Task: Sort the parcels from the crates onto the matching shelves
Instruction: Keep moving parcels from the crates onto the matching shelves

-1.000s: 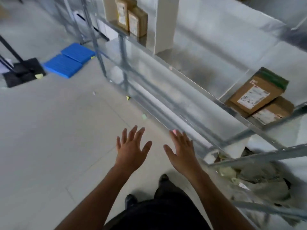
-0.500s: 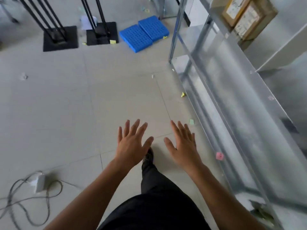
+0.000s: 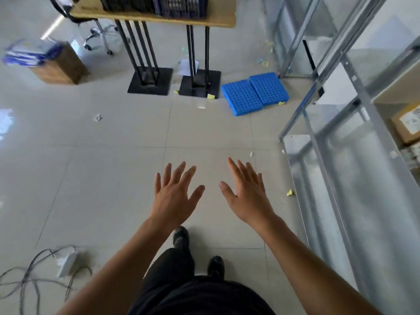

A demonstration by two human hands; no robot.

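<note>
Left hand [image 3: 175, 196] spread wide, holding nothing; right hand [image 3: 247, 194] likewise; shelves [image 3: 354, 123] at right.

Ahead of you, two blue perforated panels [image 3: 254, 96] lie side by side on the tiled floor [image 3: 102, 167], near the counter's [image 3: 223, 20] black base plates [image 3: 150, 84]. Far left, a wooden box [image 3: 60, 67] carries a blurred blue stack. Low on your left, grey cables [image 3: 29, 278] tangle round a white adapter [image 3: 67, 263] — and a yellow scrap [image 3: 290, 192] lies off to the right.

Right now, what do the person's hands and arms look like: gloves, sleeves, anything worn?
Left hand and right hand are bare: no gloves, rings or watch visible. Both forearms are uncovered, no sleeves in view. Below them, black trousers and dark shoes.
</note>
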